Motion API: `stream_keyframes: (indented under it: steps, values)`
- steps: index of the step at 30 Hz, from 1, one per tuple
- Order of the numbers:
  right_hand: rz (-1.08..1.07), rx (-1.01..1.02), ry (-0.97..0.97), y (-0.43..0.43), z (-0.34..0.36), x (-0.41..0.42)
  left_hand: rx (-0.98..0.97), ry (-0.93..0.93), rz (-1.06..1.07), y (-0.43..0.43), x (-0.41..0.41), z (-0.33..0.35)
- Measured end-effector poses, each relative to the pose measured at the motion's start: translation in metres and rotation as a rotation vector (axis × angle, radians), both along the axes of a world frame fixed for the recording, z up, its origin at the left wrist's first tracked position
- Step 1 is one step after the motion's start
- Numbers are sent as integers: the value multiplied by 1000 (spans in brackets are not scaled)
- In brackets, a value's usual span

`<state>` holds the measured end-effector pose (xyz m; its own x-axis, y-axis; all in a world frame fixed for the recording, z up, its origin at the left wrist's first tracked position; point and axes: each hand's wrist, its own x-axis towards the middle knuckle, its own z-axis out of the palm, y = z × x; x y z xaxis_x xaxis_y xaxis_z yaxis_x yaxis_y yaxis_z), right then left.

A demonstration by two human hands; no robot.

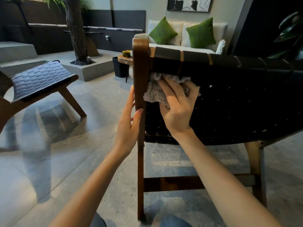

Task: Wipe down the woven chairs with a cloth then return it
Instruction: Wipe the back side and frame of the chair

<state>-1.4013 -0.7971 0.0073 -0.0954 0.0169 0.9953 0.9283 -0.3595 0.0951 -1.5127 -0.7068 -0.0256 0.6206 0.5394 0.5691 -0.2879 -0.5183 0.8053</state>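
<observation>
Pressing flat against the rear of the near woven chair (237,104), a grey fluffy cloth (152,94) is being held there by the right hand (178,108), whose fingers (165,89) are being laid straight and slightly spread over the fabric. The cloth is being pushed against the upper left corner of the chair's back, just under the top band and touching the wooden upright (140,63). That upright is being gripped by the left hand (129,123), with the thumb on its near face and the other fingers round its far edge. A second woven chair (37,77) is being seen well apart at the left on the polished floor (65,145), and a white sofa (182,46) with green cushions (162,31) is being seen beyond.
</observation>
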Motion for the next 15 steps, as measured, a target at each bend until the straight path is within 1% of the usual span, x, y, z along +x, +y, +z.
stream_keyframes:
  steps: [4,6,9,13,15]
  values:
    - [35,-52,-3,9,-22,17,24,-28,33,1,3,-5]
    - [39,-158,17,12,-49,27,42,-51,39,2,5,-8]
    - [-16,-355,81,17,-102,40,61,-55,49,3,5,-11]
    - [-20,-484,202,26,-153,47,87,-44,68,4,6,-11]
    - [-80,-590,284,30,-167,46,81,-44,60,4,6,-10]
